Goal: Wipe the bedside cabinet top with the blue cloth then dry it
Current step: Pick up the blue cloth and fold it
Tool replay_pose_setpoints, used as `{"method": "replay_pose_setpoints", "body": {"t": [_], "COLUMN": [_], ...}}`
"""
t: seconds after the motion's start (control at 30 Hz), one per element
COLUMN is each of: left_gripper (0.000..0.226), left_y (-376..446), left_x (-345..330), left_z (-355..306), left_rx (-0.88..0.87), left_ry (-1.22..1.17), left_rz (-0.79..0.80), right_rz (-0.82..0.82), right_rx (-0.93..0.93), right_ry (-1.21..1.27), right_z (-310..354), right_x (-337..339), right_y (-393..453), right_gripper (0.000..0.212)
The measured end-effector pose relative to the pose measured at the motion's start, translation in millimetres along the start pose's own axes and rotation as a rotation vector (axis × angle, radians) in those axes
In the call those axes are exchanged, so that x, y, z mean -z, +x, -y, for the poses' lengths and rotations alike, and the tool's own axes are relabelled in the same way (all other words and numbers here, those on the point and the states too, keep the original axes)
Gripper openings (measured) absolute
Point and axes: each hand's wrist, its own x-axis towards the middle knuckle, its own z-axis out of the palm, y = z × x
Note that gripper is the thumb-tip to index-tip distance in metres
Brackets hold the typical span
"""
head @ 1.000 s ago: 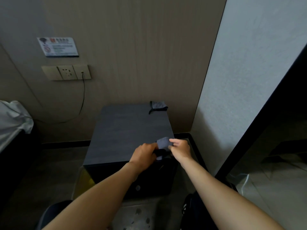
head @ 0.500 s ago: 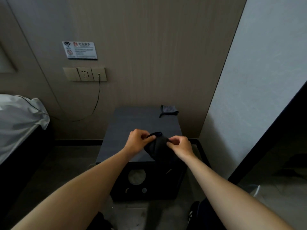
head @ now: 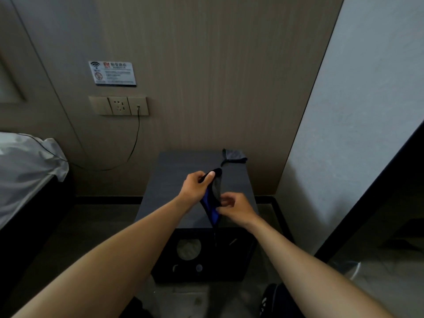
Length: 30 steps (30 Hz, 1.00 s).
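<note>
A dark bedside cabinet stands against the wood-panel wall. Above its front half, both hands hold the blue cloth, which hangs in a narrow fold with its tip dangling past the front edge. My left hand pinches the cloth's upper corner between thumb and fingers. My right hand pinches its lower right edge. A second, grey cloth lies crumpled at the back right corner of the cabinet top.
A bed with white bedding is at the left. A wall socket with a black cable hangs above the cabinet's left. A white wall stands close on the right. Dark shoes show on the floor.
The cloth was bunched between my hands; now my left hand has lifted its corner up and the cloth hangs stretched out. The view has tilted up and shifted left.
</note>
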Motion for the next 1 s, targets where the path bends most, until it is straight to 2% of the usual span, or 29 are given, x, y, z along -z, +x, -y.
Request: {"method": "replay_pose_setpoints", "body": {"t": [0.03,0.13,0.2,0.27,0.33,0.4,0.5,0.6,0.67,0.8,0.87,0.93,1.0], "left_gripper": [0.046,0.042,0.039,0.042,0.033,0.024,0.023,0.036,0.046,0.047,0.063,0.081,0.084], "left_y": [0,0,0,0,-2,-1,-4,-6,-9,-12,-11,-10,-11], "left_x": [2,12,28,48,59,62,65,67,66,61,61,64,70], "left_z": [1,7,14,18,21,29,40,48,49,50,46,43,39], "left_rx": [0.011,0.054,0.096,0.145,0.195,0.283,0.429,0.558,0.606,0.6,0.568,0.535,0.486], "left_ry": [0.0,-0.011,-0.036,0.155,0.457,0.493,0.365,0.162,0.028,-0.223,-0.287,-0.269,-0.174], "left_rz": [0.016,0.099,0.29,0.532,0.65,0.633,0.529,0.457,0.419,0.345,0.35,0.36,0.415], "right_rz": [-0.051,-0.168,-0.257,-0.267,-0.223,-0.215,-0.25,-0.253,-0.28,-0.318,-0.334,-0.321,-0.277], "right_rx": [-0.001,-0.056,-0.038,-0.037,-0.037,-0.022,-0.051,-0.103,-0.163,-0.199,-0.217,-0.277,-0.308], "right_ry": [-0.018,-0.012,-0.032,-0.019,-0.008,-0.016,0.021,0.105,0.121,0.156,0.219,0.304,0.348], "right_z": [-1,-6,-7,-7,-9,-10,-10,-13,-16,-20,-22,-21,-25], "right_x": [2,10,20,31,40,44,46,49,52,55,59,64,68], "right_y": [1,2,0,-1,0,0,2,6,9,11,11,8,5], "right_gripper": [0.02,0.007,0.016,0.015,0.016,0.021,0.02,0.016,0.024,0.021,0.021,0.031,0.043]}}
